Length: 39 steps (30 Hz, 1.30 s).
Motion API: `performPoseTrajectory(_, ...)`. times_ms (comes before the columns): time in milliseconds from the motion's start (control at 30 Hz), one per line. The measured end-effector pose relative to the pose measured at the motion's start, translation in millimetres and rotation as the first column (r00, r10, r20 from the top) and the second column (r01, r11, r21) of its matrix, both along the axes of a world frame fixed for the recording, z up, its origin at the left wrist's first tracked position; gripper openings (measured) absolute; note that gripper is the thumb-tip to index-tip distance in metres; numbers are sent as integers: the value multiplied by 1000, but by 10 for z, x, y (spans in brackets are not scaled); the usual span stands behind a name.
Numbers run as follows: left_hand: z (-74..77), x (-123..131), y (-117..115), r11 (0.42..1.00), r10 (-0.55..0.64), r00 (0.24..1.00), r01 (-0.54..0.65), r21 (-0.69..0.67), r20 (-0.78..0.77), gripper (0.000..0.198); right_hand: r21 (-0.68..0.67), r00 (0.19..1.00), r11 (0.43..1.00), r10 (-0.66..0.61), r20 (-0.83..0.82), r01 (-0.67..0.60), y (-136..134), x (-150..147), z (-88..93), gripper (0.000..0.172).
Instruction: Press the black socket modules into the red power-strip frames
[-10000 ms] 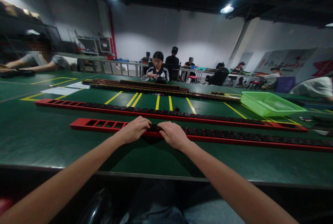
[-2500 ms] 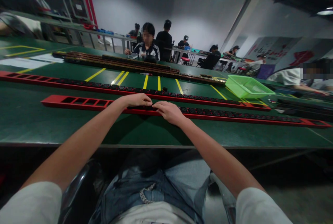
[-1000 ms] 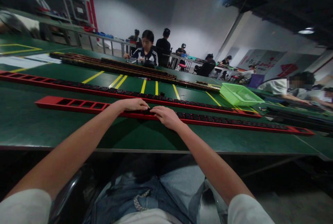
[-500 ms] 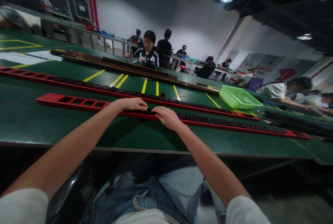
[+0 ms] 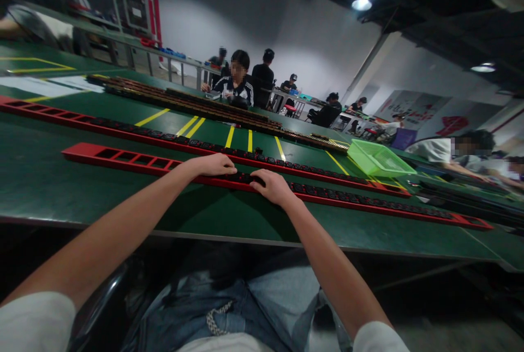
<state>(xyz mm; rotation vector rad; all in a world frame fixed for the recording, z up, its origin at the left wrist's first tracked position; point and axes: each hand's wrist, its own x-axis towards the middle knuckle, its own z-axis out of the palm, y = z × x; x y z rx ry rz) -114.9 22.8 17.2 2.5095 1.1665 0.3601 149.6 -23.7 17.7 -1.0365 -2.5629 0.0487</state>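
One bare left hand [image 5: 215,165], one bare right hand [image 5: 275,186], now further apart!
Fingers curl over the long red slotted strip [image 5: 87,150] (grip unclear), baring black square inserts [image 5: 243,178].

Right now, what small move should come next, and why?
Perhaps shift the left hand leftward along the nearer red strip, toward its open slots, since black pieces line much of the strip farther right.

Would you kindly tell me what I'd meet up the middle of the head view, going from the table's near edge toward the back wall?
Nearer red rail, farther red rail, yellow lines, stack of dark strips, person in a striped jacket, person in black.
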Motion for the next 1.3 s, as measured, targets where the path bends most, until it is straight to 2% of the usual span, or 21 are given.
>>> performPoseTrajectory(133,38,28,-41,1000,-1,1000,1,-3,-31,41,-47,1000,999,-25,-12,25,35,97,49,33)
performPoseTrajectory(300,54,46,-65,1000,25,998,-25,3,-55,42,-150,1000,989,-7,12,9,84,207,102,48)
performPoseTrajectory(500,98,73,-94,998,57,995,-56,16,-84,40,-121,999,992,-28,25,31,91,214,63,60)
performPoseTrajectory(633,151,85,-129,996,87,991,-83,45,-104,39,-101,1000,995,10,12,-9,73,126,54,62)
performPoseTrajectory(767,182,88,-166,997,65,992,-61,38,-107,41,-51,998,998,48,51,-45,34,-33,57,59)
performPoseTrajectory(967,121,86,-128,999,28,997,-31,-37,-75,39,21,992,999,44,120,-46,-83,-129,48,54)
performPoseTrajectory(1167,70,91,-96,997,29,999,-32,-74,-44,45,-15,986,988,157,59,-156,-99,-64,32,50)
performPoseTrajectory(1300,61,89,-99,997,30,999,-32,-76,-33,45,-52,988,986,155,-29,-156,-85,-35,8,62)
